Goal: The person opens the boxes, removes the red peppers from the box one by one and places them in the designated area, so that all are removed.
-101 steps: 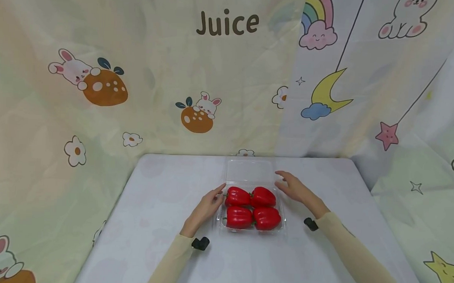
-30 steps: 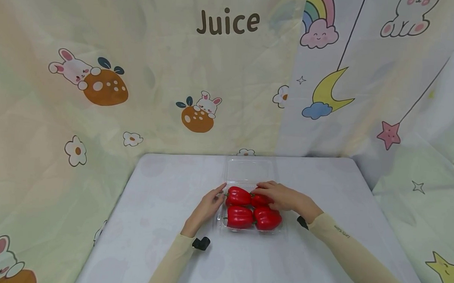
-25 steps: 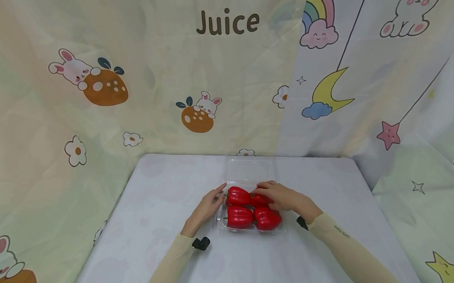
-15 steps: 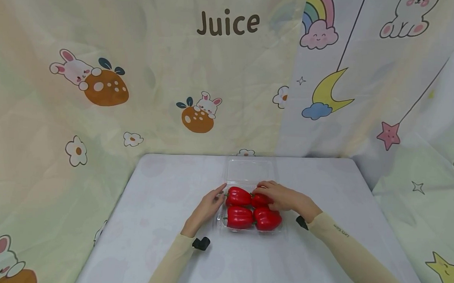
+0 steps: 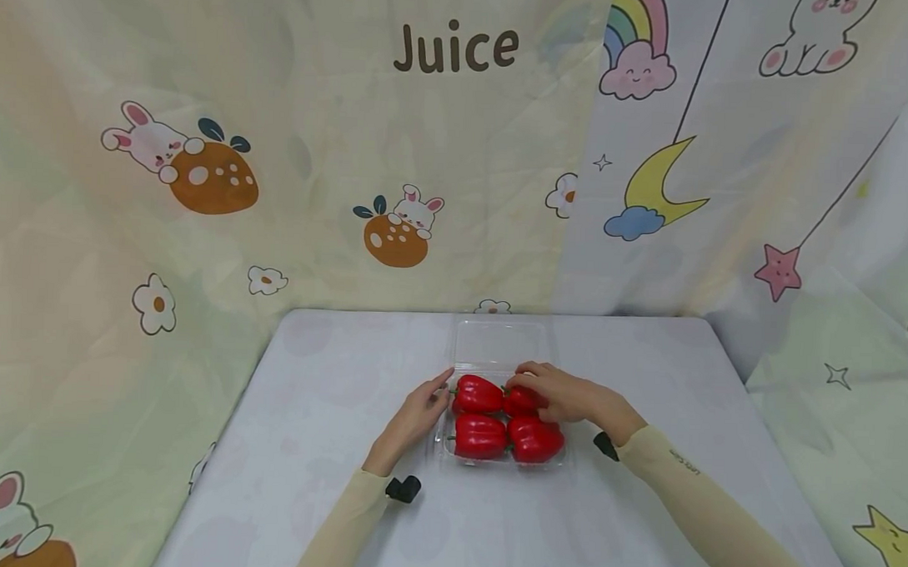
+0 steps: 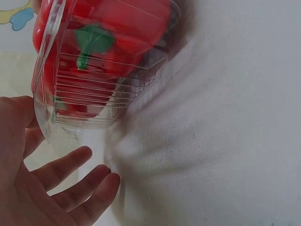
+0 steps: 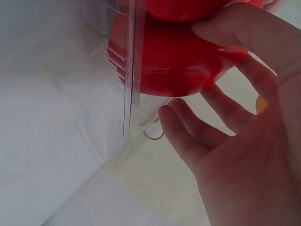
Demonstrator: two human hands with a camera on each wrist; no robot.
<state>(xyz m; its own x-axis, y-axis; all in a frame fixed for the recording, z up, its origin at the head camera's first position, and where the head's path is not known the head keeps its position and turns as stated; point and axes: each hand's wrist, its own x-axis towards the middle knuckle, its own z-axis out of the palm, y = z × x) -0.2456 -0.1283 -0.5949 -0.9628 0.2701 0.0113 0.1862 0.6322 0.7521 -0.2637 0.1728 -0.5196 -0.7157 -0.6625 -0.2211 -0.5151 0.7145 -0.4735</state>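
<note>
Several red bell peppers sit in an open clear plastic clamshell box (image 5: 443, 437) on the table. My right hand (image 5: 566, 393) reaches over the back right bell pepper (image 5: 523, 401). In the right wrist view, the thumb and fingers spread round that red pepper (image 7: 174, 61), gripping it while it sits in the box. At the box's left side, my left hand (image 5: 418, 411) rests by the rim with its fingers extended. The left wrist view has the left hand (image 6: 51, 183) against the box's corner, with a green pepper stem (image 6: 89, 44) showing through the clear wall.
The box's clear lid (image 5: 500, 342) lies folded back behind the peppers. A white cloth covers the table (image 5: 330, 379). A patterned curtain (image 5: 301, 145) hangs behind the table's back edge. A small black device (image 5: 403, 489) is strapped at the left wrist.
My right hand has moved leftward from beside the box onto the back right bell pepper and taken hold of it. Over the last second, both hands stay nearly still.
</note>
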